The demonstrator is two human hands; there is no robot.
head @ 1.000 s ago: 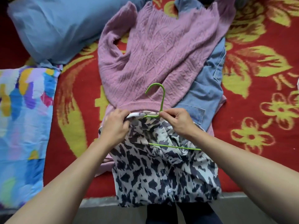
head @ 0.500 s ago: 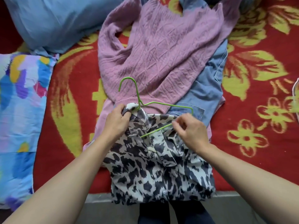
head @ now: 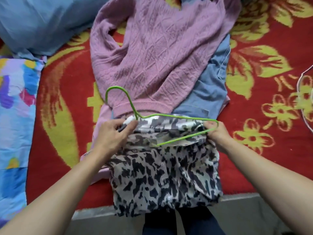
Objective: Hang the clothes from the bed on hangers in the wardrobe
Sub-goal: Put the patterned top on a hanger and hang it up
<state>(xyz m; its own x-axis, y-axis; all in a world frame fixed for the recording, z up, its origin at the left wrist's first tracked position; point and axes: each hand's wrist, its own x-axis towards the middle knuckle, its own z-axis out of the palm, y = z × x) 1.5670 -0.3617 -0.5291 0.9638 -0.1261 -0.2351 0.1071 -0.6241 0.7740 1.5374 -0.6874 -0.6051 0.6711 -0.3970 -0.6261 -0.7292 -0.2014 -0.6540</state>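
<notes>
my left hand (head: pixel 115 133) pinches the collar of the spotted shirt (head: pixel 162 175); my right hand (head: pixel 218 134) grips the green hanger (head: pixel 177 117), half threaded in; sweater (head: pixel 157 56) and denim (head: pixel 211 92), upper frame, lie unhung.

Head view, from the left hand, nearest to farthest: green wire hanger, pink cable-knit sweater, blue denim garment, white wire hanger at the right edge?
1. Green wire hanger: neck right at the left hand, which grips the black-and-white patterned shirt.
2. Pink cable-knit sweater: hem just beyond the hand.
3. Blue denim garment: farther right, under the sweater.
4. White wire hanger: far right edge.
</notes>
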